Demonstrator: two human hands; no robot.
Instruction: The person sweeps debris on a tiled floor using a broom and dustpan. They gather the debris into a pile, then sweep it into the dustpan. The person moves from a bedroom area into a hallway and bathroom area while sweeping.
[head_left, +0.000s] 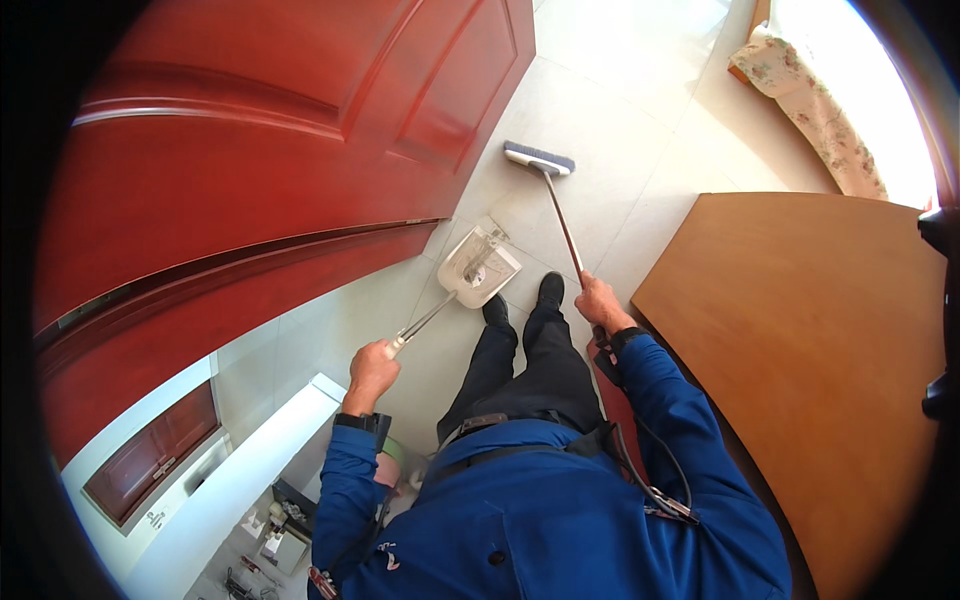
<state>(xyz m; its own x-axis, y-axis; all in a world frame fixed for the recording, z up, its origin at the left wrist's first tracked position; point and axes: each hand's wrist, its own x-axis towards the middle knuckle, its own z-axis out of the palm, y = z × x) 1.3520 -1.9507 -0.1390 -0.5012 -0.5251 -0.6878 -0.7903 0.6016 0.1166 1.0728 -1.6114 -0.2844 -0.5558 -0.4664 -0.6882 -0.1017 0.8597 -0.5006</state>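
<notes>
My left hand (375, 373) is closed around the handle of a pale plastic dustpan (480, 266), whose pan lies on the tiled floor just ahead of my feet, with dust and debris in it. In my right hand (602, 304) is the long handle of a broom (540, 159). The broom's white head with grey bristles is farther ahead, beyond the dustpan, beside the edge of the red door. Some debris lies on the floor right at the dustpan's far side.
A red panelled door (420, 135) stands at the left. On the right is a large brown wooden panel (810, 337), with a floral cloth (825, 112) beyond it. Several small items and a pink and green container (388, 465) are at lower left.
</notes>
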